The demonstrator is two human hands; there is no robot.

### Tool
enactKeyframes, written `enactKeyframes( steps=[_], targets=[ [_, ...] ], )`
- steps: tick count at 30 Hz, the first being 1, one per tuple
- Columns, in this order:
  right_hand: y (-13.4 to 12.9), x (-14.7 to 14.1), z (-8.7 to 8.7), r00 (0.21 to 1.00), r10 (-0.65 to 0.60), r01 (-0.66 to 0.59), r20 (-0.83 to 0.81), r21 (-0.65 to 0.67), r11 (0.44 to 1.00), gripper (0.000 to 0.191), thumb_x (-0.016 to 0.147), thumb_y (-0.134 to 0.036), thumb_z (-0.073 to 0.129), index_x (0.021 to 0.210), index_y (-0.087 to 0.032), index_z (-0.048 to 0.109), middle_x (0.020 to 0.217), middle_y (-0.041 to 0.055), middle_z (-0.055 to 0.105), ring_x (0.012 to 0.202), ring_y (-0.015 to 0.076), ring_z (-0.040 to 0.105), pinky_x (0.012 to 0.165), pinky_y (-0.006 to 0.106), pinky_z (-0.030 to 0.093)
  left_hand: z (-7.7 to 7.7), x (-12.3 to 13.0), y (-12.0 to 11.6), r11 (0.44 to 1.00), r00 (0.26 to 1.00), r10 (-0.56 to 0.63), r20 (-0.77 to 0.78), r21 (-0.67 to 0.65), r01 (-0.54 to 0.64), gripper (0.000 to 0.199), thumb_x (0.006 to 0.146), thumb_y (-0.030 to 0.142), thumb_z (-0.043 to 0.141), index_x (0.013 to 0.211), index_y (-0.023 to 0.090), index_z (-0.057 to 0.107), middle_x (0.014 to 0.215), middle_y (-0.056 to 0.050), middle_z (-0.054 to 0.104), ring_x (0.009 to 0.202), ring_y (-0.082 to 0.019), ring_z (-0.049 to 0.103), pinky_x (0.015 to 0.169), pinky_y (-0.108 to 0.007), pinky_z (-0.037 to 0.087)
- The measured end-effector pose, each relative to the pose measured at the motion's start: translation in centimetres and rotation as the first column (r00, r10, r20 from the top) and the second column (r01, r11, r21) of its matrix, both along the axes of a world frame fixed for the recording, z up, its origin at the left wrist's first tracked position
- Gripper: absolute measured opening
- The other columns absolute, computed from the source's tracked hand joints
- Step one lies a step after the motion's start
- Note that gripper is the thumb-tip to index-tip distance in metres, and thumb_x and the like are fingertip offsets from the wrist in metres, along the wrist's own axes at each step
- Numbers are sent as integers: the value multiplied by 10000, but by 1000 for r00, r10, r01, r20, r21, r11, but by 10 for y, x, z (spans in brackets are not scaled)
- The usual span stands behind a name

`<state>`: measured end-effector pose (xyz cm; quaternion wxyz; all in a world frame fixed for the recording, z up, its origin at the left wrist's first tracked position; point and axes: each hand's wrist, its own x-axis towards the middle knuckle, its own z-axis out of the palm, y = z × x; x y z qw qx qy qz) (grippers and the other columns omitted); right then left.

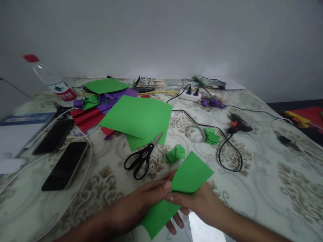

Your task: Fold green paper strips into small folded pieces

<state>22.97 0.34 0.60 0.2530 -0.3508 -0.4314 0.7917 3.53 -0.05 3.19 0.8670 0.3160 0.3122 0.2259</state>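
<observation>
A green paper strip (193, 171) slants between my two hands near the front edge of the table, with a bend across its middle. My left hand (148, 196) grips it from the left, thumb on top. From the right, my right hand (199, 200) pinches it, its thumb near the left thumb and some fingers showing below. Just beyond the strip lies a small folded green piece (176, 153). Black-handled scissors (142, 157) rest with open blades against a large green sheet (138, 116).
Two phones (65, 166) and white cables lie at the left, near a bottle (57, 82). Red and purple papers (88, 118) are behind them. A power strip (189, 95), a wire coil (195, 133), another folded green piece (212, 136) and a glue gun (238, 123) stand farther back and right.
</observation>
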Motion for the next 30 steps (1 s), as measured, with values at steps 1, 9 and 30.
enactKeyframes(
  steps=[1, 9, 30],
  targets=[
    [0, 0, 0, 1000, 1, -1, 3, 2, 1000, 275, 882, -413, 788, 946, -172, 672, 587, -29, 620, 475, 103, 576, 438, 192, 336, -1, -1, 0, 1000, 1000, -6, 0, -7, 6, 542, 952, 611, 655, 1356, 254, 710, 977, -105, 779, 739, -194, 729, 722, -305, 570],
    [0, 4, -1, 1000, -16, 15, 26, 44, 999, 387, 874, -506, 791, 1010, -153, 711, 633, 6, 679, 494, 127, 576, 481, 229, 439, -16, -4, 2, 998, 999, -44, 5, -47, 44, 625, 916, 688, 647, 1211, 147, 749, 1000, -136, 777, 773, -217, 736, 724, -321, 569],
    [7, 9, 11, 924, -322, 282, 207, 200, 938, 309, 727, -390, 901, 854, -187, 706, 800, 52, 786, 682, 208, 718, 635, 299, 589, -17, -5, 1, 974, 978, -175, -112, -165, 155, 830, 891, 858, 411, 870, 128, 805, 745, -93, 712, 665, -214, 630, 724, -317, 480]
  ],
)
